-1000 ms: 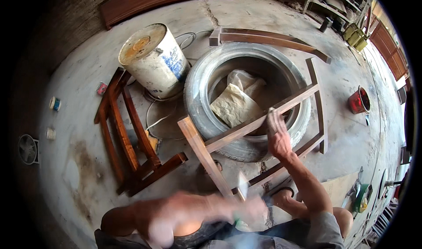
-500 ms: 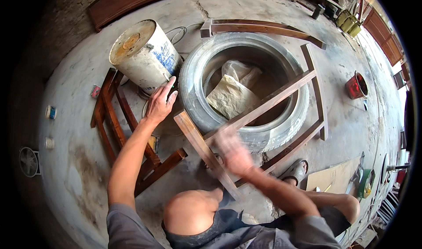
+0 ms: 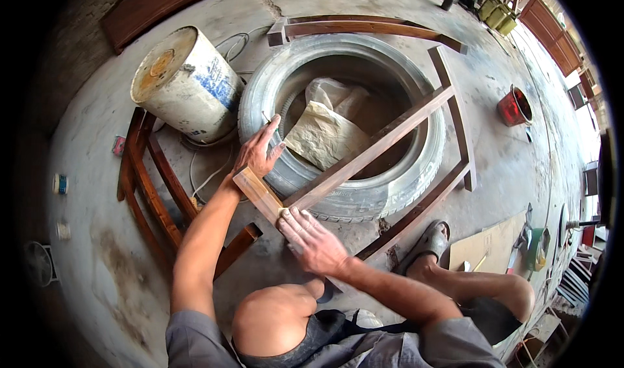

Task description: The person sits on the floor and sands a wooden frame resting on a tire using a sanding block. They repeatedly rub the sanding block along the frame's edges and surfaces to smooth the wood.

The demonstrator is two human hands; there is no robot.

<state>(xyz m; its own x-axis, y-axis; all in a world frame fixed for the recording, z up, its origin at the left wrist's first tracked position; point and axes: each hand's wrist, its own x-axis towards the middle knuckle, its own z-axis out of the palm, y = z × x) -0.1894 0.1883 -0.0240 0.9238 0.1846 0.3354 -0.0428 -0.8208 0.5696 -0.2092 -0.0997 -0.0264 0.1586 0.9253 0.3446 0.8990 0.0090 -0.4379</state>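
My right hand (image 3: 312, 241) presses on the near left bar (image 3: 257, 189) of a brown wooden frame, its fingers stretched along the wood. A small pale edge shows at the fingertips; what lies beneath them is hidden. The frame's long rail (image 3: 370, 150) crosses a large grey tyre (image 3: 260, 101) lying flat on the floor. Beyond the bar's raised end, my left hand (image 3: 259, 155) hovers by the tyre's left side. A thin white stick (image 3: 266, 117), like a cigarette, pokes out between its fingers.
A stained white bucket (image 3: 188, 88) stands left of the tyre. More wooden frame pieces (image 3: 153, 179) lie below it, and another (image 3: 364, 27) lies behind the tyre. Inside the tyre is crumpled paper (image 3: 325, 134). A red pot (image 3: 515, 107) and cardboard (image 3: 487, 248) are at right.
My right hand, blurred before, has moved left and up along the bar and shows sharply now. The left hand now lies nearer the tyre. The whole view has shifted slightly.
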